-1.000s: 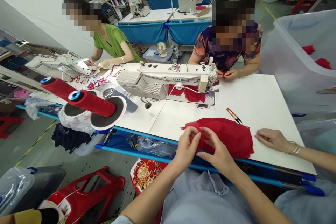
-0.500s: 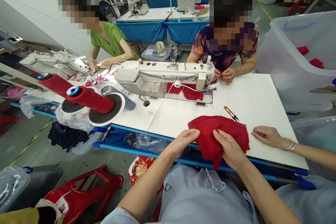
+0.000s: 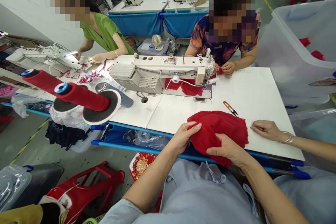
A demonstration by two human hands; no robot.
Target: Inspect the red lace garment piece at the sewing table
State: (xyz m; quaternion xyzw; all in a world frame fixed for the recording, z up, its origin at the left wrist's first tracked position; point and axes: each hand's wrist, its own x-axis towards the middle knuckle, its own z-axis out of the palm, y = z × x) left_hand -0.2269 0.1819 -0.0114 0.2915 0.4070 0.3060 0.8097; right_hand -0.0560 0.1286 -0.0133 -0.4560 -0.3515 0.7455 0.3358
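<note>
A piece of red fabric (image 3: 217, 126) lies partly on the white table's front edge and hangs over it toward my lap. My left hand (image 3: 186, 135) pinches its left edge between thumb and fingers. Across the cloth's front part, my right hand (image 3: 227, 148) grips it with the thumb on top; its other fingers are partly hidden behind the fabric. Just behind the cloth rest orange-handled thread snips (image 3: 230, 108). Beyond them stands a white sewing machine (image 3: 162, 71) with more red fabric (image 3: 191, 88) under its arm.
Another person's hand (image 3: 265, 129) rests on the table (image 3: 262, 91) at right. Two people sit across, one handling something red. Red thread cones (image 3: 84, 98) stand at left. A large clear bin (image 3: 301, 52) is at right, a red stool (image 3: 89, 189) at lower left.
My right hand has shifted slightly left and down, its thumb now lower across the cloth. The fabric between my hands is spread wider and smoother. The view has tilted down a little.
</note>
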